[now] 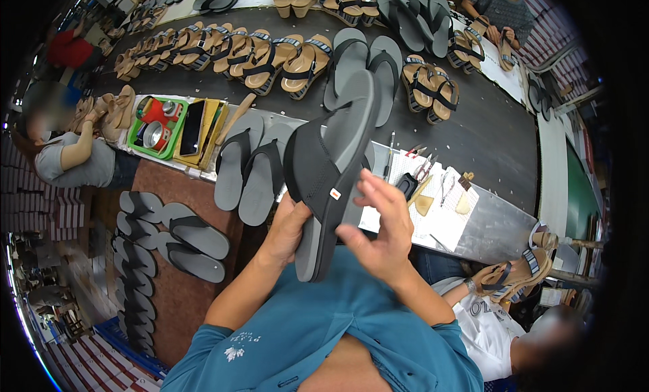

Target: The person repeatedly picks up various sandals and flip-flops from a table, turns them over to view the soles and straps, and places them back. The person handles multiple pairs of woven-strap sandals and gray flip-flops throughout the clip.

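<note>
My left hand (286, 231) grips a grey flip-flop (341, 131) by its heel half, holding it up and tilted in front of my chest. Its wide black strap, with a small orange-and-white tag on the side, faces me. Beside the sole's right edge, my right hand (384, 223) is open, fingers spread and thumb apart. Whether its fingertips touch the sole is hard to tell. Part of another grey sole shows behind the held one. Left of it, a pair of grey flip-flops (251, 172) lies on the table edge.
Rows of tan sandals (260, 60) and grey flip-flops (385, 71) stand on the dark conveyor belt (487, 114). Tools lie on white paper (449, 219) at right. A green tray (177, 136) sits at left, above a brown board (182, 297) holding more flip-flops. Co-workers handle sandals on both sides.
</note>
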The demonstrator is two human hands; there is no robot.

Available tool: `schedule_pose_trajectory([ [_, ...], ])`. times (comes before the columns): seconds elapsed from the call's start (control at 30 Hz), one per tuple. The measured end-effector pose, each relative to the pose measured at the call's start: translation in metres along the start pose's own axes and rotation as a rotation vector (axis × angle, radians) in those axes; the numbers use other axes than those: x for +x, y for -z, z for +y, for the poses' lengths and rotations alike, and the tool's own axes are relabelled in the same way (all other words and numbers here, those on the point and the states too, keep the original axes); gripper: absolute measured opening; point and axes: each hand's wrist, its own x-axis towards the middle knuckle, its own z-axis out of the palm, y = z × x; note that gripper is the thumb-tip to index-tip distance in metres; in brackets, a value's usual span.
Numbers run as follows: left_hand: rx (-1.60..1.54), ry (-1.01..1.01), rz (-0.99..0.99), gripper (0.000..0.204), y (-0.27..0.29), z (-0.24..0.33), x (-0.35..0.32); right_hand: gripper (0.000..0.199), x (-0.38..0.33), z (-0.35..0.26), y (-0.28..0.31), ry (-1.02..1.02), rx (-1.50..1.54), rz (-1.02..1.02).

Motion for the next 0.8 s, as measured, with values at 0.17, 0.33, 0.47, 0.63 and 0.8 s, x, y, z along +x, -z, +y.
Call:
schedule_pose_trajectory([
  [0.17,-0.157,0.045,-0.017,0.057,0.041,-0.006,-0.001,0.075,-0.067,0.094,0.007,-0.604,-0.466,-0.243],
  [0.33,-0.200,0.051,0.029,0.050,0.052,-0.016,0.005,0.060,-0.108,0.179,-0.013,-0.824,-0.505,-0.218],
  [0.47,-0.206,0.021,0.177,0.052,0.036,-0.015,0.001,0.042,-0.104,0.184,-0.008,-1.012,-0.020,-0.012],
  [0.63,-0.280,-0.009,0.000,0.054,0.039,-0.033,0.004,0.031,-0.048,0.098,0.010,-1.087,0.738,0.132],
  [0.8,-0.175,-0.044,-0.022,0.056,0.020,-0.021,0.012,0.038,-0.022,0.059,0.013,-0.924,0.659,0.258],
])
